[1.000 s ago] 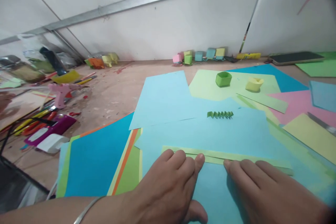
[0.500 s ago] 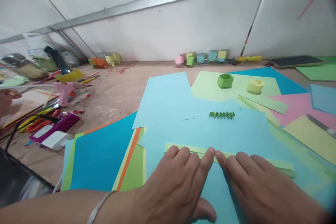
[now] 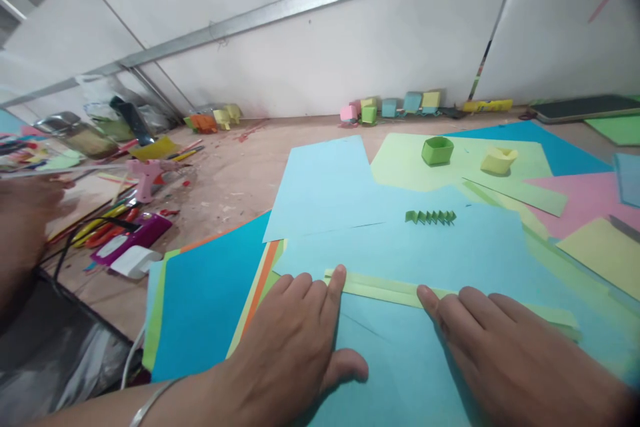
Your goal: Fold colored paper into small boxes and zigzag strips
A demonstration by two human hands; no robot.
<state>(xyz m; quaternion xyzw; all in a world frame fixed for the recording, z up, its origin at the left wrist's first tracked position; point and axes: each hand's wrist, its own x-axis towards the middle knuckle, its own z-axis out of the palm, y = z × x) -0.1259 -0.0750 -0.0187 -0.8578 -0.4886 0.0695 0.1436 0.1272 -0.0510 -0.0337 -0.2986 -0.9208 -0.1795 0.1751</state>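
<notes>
A long folded light green paper strip [image 3: 383, 289] lies across light blue paper [image 3: 370, 243]. My left hand [image 3: 295, 340] presses its index fingertip on the strip's left end, thumb spread out and other fingers curled. My right hand [image 3: 490, 340] rests on the strip right of its middle, one fingertip pressing it and the other fingers curled; its thumb is not clearly visible. Beyond the strip lies a small zigzag-folded green paper [image 3: 431, 217]. A green paper ring [image 3: 437, 151] and a pale yellow one [image 3: 499, 161] stand farther back.
At left are a pink glue gun [image 3: 143, 179], a purple device [image 3: 133, 238] and pliers. Another person's hand [image 3: 30, 213] is at the left edge. Small paper cubes [image 3: 389, 107] and a phone [image 3: 583, 107] lie by the wall.
My left hand has slid left along the strip to its left end, away from my right hand, which stays on the strip. The other person's hand reaches farther into view.
</notes>
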